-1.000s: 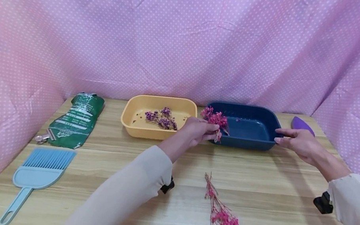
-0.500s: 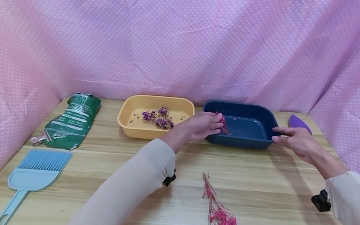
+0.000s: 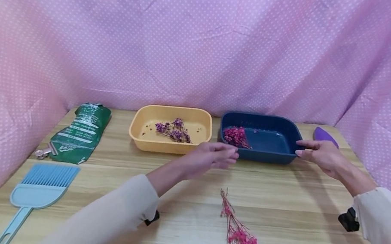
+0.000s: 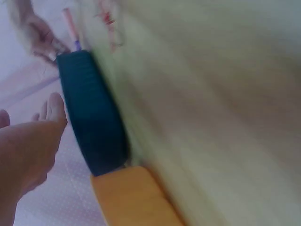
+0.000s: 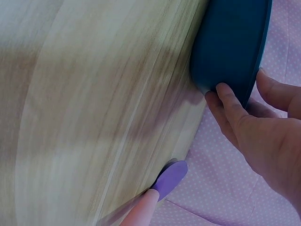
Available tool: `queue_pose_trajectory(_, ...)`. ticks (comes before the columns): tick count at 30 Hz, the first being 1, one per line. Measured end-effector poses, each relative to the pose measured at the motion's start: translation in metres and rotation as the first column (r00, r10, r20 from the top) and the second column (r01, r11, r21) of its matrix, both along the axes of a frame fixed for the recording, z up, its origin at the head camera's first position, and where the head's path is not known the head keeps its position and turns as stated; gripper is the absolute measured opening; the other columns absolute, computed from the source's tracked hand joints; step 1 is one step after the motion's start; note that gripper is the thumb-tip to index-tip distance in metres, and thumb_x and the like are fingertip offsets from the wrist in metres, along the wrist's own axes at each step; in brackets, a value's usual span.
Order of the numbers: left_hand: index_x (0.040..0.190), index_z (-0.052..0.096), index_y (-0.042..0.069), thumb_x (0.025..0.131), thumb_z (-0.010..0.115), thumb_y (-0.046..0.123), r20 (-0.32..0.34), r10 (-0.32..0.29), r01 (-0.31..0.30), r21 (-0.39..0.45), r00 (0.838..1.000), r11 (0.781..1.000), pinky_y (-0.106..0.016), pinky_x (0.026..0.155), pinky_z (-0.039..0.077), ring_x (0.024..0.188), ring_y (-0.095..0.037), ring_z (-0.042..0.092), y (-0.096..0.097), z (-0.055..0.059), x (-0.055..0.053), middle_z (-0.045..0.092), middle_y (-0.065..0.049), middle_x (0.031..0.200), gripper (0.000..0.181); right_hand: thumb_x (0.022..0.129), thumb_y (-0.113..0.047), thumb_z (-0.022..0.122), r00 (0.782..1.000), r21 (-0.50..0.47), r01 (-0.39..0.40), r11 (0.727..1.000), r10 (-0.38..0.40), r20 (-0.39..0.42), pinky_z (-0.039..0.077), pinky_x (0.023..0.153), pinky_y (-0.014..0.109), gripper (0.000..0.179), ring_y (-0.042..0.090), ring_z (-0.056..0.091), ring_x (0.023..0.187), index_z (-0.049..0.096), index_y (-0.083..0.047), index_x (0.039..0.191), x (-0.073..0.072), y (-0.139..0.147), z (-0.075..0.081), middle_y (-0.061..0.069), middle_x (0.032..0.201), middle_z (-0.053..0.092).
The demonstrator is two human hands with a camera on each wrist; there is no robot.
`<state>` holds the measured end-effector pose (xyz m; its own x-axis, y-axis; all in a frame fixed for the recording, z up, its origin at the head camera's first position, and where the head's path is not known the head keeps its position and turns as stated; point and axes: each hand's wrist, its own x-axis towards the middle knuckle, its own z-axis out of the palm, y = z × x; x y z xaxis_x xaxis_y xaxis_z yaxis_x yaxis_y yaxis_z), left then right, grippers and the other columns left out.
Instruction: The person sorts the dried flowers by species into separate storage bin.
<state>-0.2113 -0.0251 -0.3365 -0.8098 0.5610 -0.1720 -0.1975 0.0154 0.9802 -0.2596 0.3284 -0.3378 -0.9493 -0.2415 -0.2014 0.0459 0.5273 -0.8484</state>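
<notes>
My left hand point(image 3: 210, 157), fingers extended and holding nothing, hovers just in front of the gap between the two boxes. A bunch of pink dried flowers point(image 3: 235, 135) lies at the left end of the dark blue box point(image 3: 264, 156). My right hand point(image 3: 323, 155) holds that box's right end. The right wrist view shows one digit at the rim and other fingers point(image 5: 230, 101) against the outer wall. Purple dried flowers point(image 3: 175, 130) lie in the yellow box point(image 3: 156, 146). Another pink dried flower bunch point(image 3: 238, 236) lies on the table, blossoms toward the front.
A green printed packet point(image 3: 81, 132) with a metal clip point(image 3: 46, 150) lies at the left, above a light blue brush point(image 3: 40, 190). A purple tool point(image 3: 325, 136) rests behind my right hand. Pink dotted cloth point(image 3: 194, 39) hangs behind the wooden table point(image 3: 125, 166).
My left hand let go of the pink dried flowers inside the blue box, then drew back toward the front and left. The right hand stays on the box's end.
</notes>
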Motion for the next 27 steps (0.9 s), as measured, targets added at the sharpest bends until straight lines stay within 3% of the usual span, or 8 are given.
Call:
queue_pose_trajectory(3, 0.139, 0.045, -0.002, 0.103, 0.045, 0.024, -0.004, -0.081, 0.081, -0.011, 0.997, 0.997, -0.038, 0.109, 0.04, 0.126, -0.029, 0.051, -0.013, -0.008, 0.012, 0.051, -0.019, 0.139, 0.044, 0.097, -0.008, 0.057, 1.0, 0.004, -0.001, 1.0, 0.001, -0.008, 0.053, 0.087, 0.019, 0.055, -0.005, 0.059, 0.091, 0.034, 0.015, 0.141, 0.0, 0.0, -0.001, 0.034, 0.139, 0.038)
queue_pose_trajectory(11, 0.142, 0.041, -0.004, 0.105, 0.038, 0.024, 0.042, -0.153, 0.152, 0.013, 0.987, 0.988, -0.044, 0.114, 0.032, 0.132, -0.034, 0.043, -0.034, -0.027, 0.029, 0.044, -0.021, 0.144, 0.046, 0.097, -0.007, 0.056, 1.0, 0.012, -0.007, 1.0, 0.007, -0.001, 0.052, 0.086, 0.017, 0.055, -0.007, 0.058, 0.092, 0.033, 0.015, 0.141, -0.001, 0.0, 0.001, 0.035, 0.141, 0.036)
queue_pose_trajectory(13, 0.142, 0.044, 0.003, 0.104, 0.041, 0.029, -0.032, -0.2, 0.197, -0.093, 0.979, 0.976, -0.04, 0.114, 0.032, 0.132, -0.026, 0.045, -0.035, -0.03, 0.033, 0.047, -0.013, 0.144, 0.046, 0.097, -0.006, 0.056, 1.0, 0.014, -0.012, 1.0, 0.012, 0.009, 0.052, 0.086, 0.018, 0.055, -0.006, 0.058, 0.093, 0.032, 0.015, 0.142, -0.001, 0.0, 0.002, 0.036, 0.141, 0.035)
queue_pose_trajectory(15, 0.141, 0.048, 0.01, 0.103, 0.045, 0.03, -0.129, -0.268, 0.235, -0.22, 0.955, 0.947, -0.035, 0.114, 0.031, 0.133, -0.018, 0.044, -0.033, -0.031, 0.038, 0.048, -0.004, 0.144, 0.043, 0.096, -0.006, 0.056, 1.0, 0.013, -0.017, 1.0, 0.017, 0.015, 0.052, 0.088, 0.02, 0.055, -0.006, 0.059, 0.093, 0.032, 0.015, 0.142, -0.001, -0.001, 0.003, 0.036, 0.141, 0.035)
queue_pose_trajectory(17, 0.139, 0.052, 0.016, 0.101, 0.049, 0.024, -0.234, -0.358, 0.265, -0.35, 0.904, 0.898, -0.031, 0.115, 0.029, 0.133, -0.012, 0.041, -0.028, -0.033, 0.044, 0.048, 0.003, 0.144, 0.039, 0.096, -0.006, 0.056, 1.0, 0.012, -0.019, 1.0, 0.019, 0.017, 0.052, 0.089, 0.022, 0.056, -0.005, 0.059, 0.094, 0.032, 0.015, 0.142, -0.001, -0.001, 0.004, 0.036, 0.141, 0.035)
queue_pose_trajectory(20, 0.137, 0.055, 0.02, 0.098, 0.054, 0.012, -0.345, -0.499, 0.298, -0.495, 0.795, 0.816, -0.029, 0.117, 0.023, 0.136, -0.009, 0.035, -0.019, -0.034, 0.051, 0.046, 0.006, 0.146, 0.04, 0.097, -0.007, 0.056, 1.0, 0.015, -0.019, 1.0, 0.019, 0.016, 0.053, 0.089, 0.022, 0.056, -0.006, 0.059, 0.093, 0.032, 0.015, 0.142, 0.0, 0.0, 0.004, 0.036, 0.141, 0.036)
queue_pose_trajectory(23, 0.135, 0.058, 0.021, 0.093, 0.059, 0.004, -0.442, -0.626, 0.283, -0.622, 0.642, 0.73, -0.032, 0.118, 0.022, 0.135, -0.006, 0.037, -0.013, -0.035, 0.057, 0.049, 0.007, 0.142, 0.046, 0.097, -0.007, 0.056, 1.0, 0.014, -0.018, 1.0, 0.018, 0.018, 0.052, 0.089, 0.022, 0.056, -0.006, 0.058, 0.092, 0.032, 0.015, 0.142, 0.0, -0.001, 0.003, 0.036, 0.141, 0.036)
queue_pose_trajectory(27, 0.129, 0.063, 0.024, 0.088, 0.066, 0.002, -0.544, -0.699, 0.141, -0.734, 0.464, 0.665, -0.03, 0.114, 0.029, 0.123, 0.0, 0.046, -0.01, -0.034, 0.062, 0.061, 0.015, 0.125, 0.047, 0.097, -0.006, 0.055, 1.0, 0.008, -0.017, 1.0, 0.017, 0.022, 0.052, 0.089, 0.022, 0.055, -0.006, 0.058, 0.092, 0.031, 0.015, 0.142, -0.001, -0.001, 0.003, 0.036, 0.141, 0.035)
